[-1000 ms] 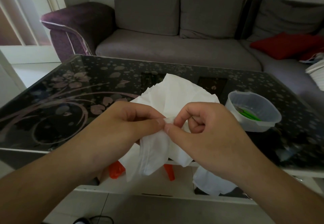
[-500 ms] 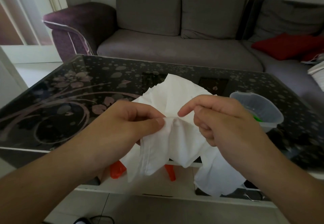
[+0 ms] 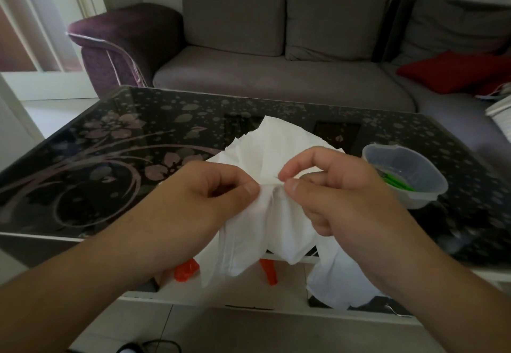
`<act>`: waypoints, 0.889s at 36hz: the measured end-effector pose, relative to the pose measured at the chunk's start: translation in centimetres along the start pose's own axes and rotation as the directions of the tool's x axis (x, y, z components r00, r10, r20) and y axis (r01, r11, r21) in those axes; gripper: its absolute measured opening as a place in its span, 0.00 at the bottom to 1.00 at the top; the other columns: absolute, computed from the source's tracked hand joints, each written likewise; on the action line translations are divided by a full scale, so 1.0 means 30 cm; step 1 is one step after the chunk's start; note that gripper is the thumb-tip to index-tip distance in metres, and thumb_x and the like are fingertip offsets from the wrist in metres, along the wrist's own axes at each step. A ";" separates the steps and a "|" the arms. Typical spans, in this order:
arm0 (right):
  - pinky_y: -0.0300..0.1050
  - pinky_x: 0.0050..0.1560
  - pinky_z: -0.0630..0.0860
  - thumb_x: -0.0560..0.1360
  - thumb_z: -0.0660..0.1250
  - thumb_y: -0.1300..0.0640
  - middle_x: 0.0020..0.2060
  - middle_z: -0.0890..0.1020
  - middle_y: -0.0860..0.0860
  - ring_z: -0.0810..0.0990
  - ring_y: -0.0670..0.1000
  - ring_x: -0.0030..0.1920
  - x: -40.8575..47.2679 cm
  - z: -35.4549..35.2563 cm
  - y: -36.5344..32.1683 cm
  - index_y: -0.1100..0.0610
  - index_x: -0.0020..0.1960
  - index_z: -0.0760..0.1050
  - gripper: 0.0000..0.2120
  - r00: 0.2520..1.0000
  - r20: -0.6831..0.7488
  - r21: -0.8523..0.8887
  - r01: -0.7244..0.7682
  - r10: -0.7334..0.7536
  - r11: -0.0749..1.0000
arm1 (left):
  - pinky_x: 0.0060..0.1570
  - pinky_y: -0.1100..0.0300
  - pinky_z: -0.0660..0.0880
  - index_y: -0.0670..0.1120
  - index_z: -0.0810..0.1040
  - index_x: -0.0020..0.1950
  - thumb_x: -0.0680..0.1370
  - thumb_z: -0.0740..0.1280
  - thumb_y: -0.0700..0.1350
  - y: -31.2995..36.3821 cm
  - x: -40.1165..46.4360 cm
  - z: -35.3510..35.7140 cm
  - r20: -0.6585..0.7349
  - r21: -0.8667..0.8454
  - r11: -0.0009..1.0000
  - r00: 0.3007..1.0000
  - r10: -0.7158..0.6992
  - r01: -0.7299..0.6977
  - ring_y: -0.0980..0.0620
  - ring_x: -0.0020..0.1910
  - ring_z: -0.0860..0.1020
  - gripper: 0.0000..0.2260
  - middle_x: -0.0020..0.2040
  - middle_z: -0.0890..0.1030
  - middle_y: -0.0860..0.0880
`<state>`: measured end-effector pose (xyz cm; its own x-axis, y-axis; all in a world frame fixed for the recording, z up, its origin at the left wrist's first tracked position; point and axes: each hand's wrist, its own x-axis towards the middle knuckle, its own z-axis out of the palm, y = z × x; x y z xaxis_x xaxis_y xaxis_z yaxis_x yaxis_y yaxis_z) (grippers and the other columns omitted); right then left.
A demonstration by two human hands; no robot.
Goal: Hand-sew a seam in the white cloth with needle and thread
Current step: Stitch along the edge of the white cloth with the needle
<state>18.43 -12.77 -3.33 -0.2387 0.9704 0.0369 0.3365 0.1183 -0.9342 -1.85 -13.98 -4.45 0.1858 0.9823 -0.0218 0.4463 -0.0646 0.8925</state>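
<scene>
The white cloth (image 3: 272,156) lies bunched over the near edge of the dark glass table (image 3: 116,145), with folds hanging down in front. My left hand (image 3: 204,195) pinches a gathered fold of the cloth between thumb and fingers. Right beside it, my right hand (image 3: 340,192) has thumb and forefinger closed together at the same fold. The needle and thread are too small to make out between the fingertips.
A clear plastic tub (image 3: 403,173) holding something green stands on the table to the right. Orange pieces (image 3: 185,269) show on the shelf under the table. A grey sofa (image 3: 276,76) with a red cushion (image 3: 453,72) stands behind.
My right hand lifted away from the fold with its fingers loosened, then came back and now pinches at it beside the left thumb. The left hand kept its grip.
</scene>
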 end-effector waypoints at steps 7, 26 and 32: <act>0.37 0.30 0.67 0.77 0.73 0.55 0.25 0.72 0.50 0.68 0.46 0.25 0.011 0.012 -0.005 0.48 0.50 0.84 0.04 0.991 0.126 -0.019 -0.052 0.054 0.998 | 0.50 0.55 0.78 0.56 0.86 0.47 0.82 0.63 0.54 -0.002 -0.007 -0.004 0.066 0.056 0.995 0.994 0.082 -0.086 0.55 0.46 0.84 0.12 0.44 0.86 0.55; 0.36 0.29 0.68 0.77 0.73 0.54 0.27 0.73 0.52 0.68 0.47 0.27 0.017 -0.001 0.019 0.51 0.45 0.83 0.02 0.996 0.092 -0.082 -0.007 0.014 0.997 | 0.47 0.54 0.84 0.57 0.84 0.47 0.74 0.68 0.58 -0.003 -0.010 0.005 -0.020 0.119 0.977 0.983 0.183 -0.179 0.56 0.46 0.85 0.08 0.45 0.86 0.59; 0.36 0.29 0.67 0.76 0.74 0.56 0.25 0.71 0.50 0.66 0.45 0.26 0.016 -0.002 0.018 0.50 0.46 0.83 0.01 0.991 0.135 -0.035 -0.010 0.015 0.999 | 0.30 0.61 0.81 0.55 0.83 0.44 0.76 0.70 0.56 0.001 -0.015 0.006 -0.018 0.126 0.982 0.989 0.147 -0.144 0.54 0.39 0.84 0.06 0.42 0.85 0.56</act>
<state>18.55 -12.22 -3.79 -0.3542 0.9348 -0.0251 0.3702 0.1155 -0.9217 -1.77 -14.44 -4.49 0.2333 0.9652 0.1181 0.5219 -0.2268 0.8223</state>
